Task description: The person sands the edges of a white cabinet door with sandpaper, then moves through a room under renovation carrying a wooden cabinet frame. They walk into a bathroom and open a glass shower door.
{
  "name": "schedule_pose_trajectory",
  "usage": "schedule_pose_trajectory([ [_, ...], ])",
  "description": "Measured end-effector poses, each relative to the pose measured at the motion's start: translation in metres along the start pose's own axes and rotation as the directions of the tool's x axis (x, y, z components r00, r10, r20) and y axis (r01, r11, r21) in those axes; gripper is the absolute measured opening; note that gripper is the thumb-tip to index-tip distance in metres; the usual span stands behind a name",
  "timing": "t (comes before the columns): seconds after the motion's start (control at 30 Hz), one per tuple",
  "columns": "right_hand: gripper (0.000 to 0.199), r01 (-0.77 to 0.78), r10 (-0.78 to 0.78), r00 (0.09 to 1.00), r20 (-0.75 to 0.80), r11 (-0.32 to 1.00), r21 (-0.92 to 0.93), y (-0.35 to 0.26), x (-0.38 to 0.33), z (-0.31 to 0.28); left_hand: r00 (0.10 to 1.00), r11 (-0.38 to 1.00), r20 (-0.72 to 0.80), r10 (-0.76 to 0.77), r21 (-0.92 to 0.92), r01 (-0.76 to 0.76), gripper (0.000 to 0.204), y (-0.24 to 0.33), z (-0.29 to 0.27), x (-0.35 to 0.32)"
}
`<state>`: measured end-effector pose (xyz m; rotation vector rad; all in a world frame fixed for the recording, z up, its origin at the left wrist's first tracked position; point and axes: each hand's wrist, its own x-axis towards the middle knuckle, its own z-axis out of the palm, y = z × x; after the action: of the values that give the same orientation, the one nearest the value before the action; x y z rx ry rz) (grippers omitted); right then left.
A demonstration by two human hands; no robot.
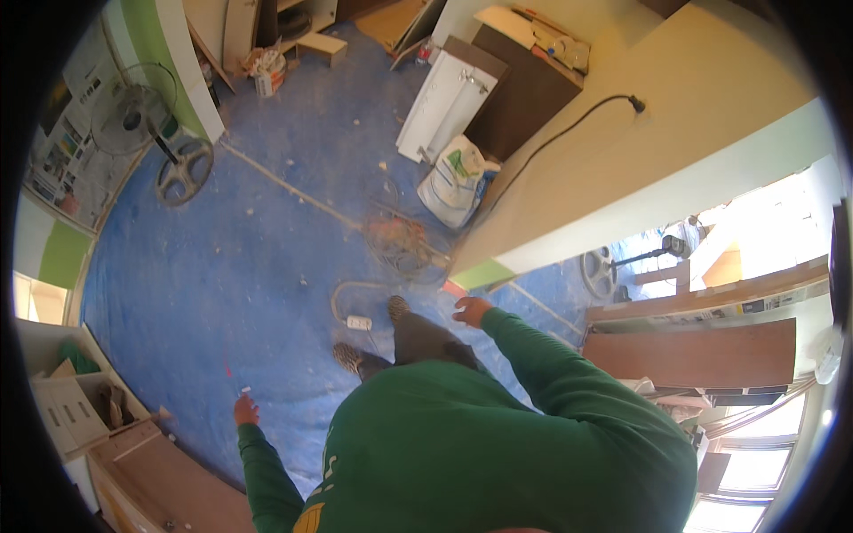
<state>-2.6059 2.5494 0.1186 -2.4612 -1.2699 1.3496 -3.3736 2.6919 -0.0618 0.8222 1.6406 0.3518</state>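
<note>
My left hand (246, 409) hangs low on the left, above the blue floor covering (187, 293), with its fingers curled. A small white thing (246, 390) shows at its fingertips, too small to name. A thin red mark (228, 369) lies just beyond; whether it belongs to the same thing I cannot tell. My right hand (473, 311) is held out from the green sleeve, fingers apart and nothing in them. Between the hands, a white power strip (359, 323) with a pale cord lies on the floor beside my shoes.
Ahead lies a tangle of cable (395, 242). A white sack (456, 182) stands by the wall below leaning cabinet panels (449, 102). A black cord (569, 129) runs down from the wall socket. Left stands a pedestal fan (184, 171); brown boards (169, 480) lie near left.
</note>
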Motion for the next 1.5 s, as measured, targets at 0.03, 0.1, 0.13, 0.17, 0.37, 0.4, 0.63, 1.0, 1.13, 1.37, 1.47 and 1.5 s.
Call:
schedule_pose_trajectory([
  [0.03, 0.055, -0.003, 0.003, 1.000, -0.001, 0.999, -0.036, -0.029, 0.010, -0.007, 0.989, 0.948, -0.066, -0.131, -0.301, 0.105, 0.052, 0.034, 0.004, 0.011],
  [0.1, 0.055, -0.014, 0.017, 0.999, 0.029, 0.996, -0.085, -0.076, 0.021, -0.017, 0.996, 0.788, -0.034, -0.079, -0.615, 0.042, 0.057, 0.101, 0.011, 0.022],
  [0.13, 0.054, 0.005, -0.004, 1.000, 0.009, 0.996, -0.086, -0.091, 0.032, -0.020, 0.998, 0.809, 0.002, -0.063, -0.586, 0.052, 0.053, 0.110, 0.016, 0.034],
  [0.17, 0.053, 0.026, -0.027, 1.000, -0.013, 0.996, -0.086, -0.102, 0.042, -0.021, 0.998, 0.830, 0.038, -0.045, -0.555, 0.059, 0.050, 0.120, 0.025, 0.042],
  [0.37, 0.053, 0.089, 0.039, 0.976, 0.215, 0.827, -0.554, -0.097, 0.155, 0.016, 0.974, 0.906, 0.040, 0.225, 0.359, -0.224, 0.043, 0.132, -0.010, 0.073],
  [0.4, 0.054, 0.016, 0.160, 0.953, 0.257, 0.820, -0.571, -0.098, 0.172, 0.022, 0.999, 0.998, -0.021, 0.033, 0.058, -0.031, 0.044, 0.124, -0.027, 0.065],
  [0.63, 0.031, 0.101, 0.067, 0.858, 0.509, 0.950, -0.295, -0.256, 0.338, 0.049, 0.941, 0.833, -0.321, -0.105, 0.489, 0.259, 0.064, 0.105, -0.172, 0.043],
  [1.0, 0.011, 0.272, -0.450, 0.850, 0.275, 0.821, 0.502, -0.828, 0.619, -0.033, 0.830, 0.890, -0.460, -0.316, 0.159, 0.427, 0.059, 0.094, -0.193, 0.027],
  [1.13, 0.024, 0.628, -0.636, 0.770, 0.044, 0.769, 0.124, -0.956, 0.609, -0.008, 0.783, 0.845, -0.404, -0.473, 0.043, 0.533, 0.054, 0.121, -0.211, 0.064],
  [1.37, 0.034, 0.432, -0.077, 0.827, 0.558, 0.721, -0.542, -0.942, 0.561, 0.125, 0.916, 0.882, -0.336, -0.221, 0.331, 0.335, 0.033, 0.119, -0.300, 0.160],
  [1.47, 0.029, 0.520, -0.040, 0.734, 0.678, 0.677, -0.522, -0.937, 0.546, 0.163, 0.812, 0.920, -0.582, 0.043, 0.340, 0.194, 0.031, 0.133, -0.360, 0.180],
  [1.5, 0.028, 0.537, -0.032, 0.718, 0.695, 0.661, -0.525, -0.949, 0.543, 0.170, 0.750, 0.957, -0.660, 0.045, 0.244, 0.158, 0.033, 0.141, -0.376, 0.185],
])
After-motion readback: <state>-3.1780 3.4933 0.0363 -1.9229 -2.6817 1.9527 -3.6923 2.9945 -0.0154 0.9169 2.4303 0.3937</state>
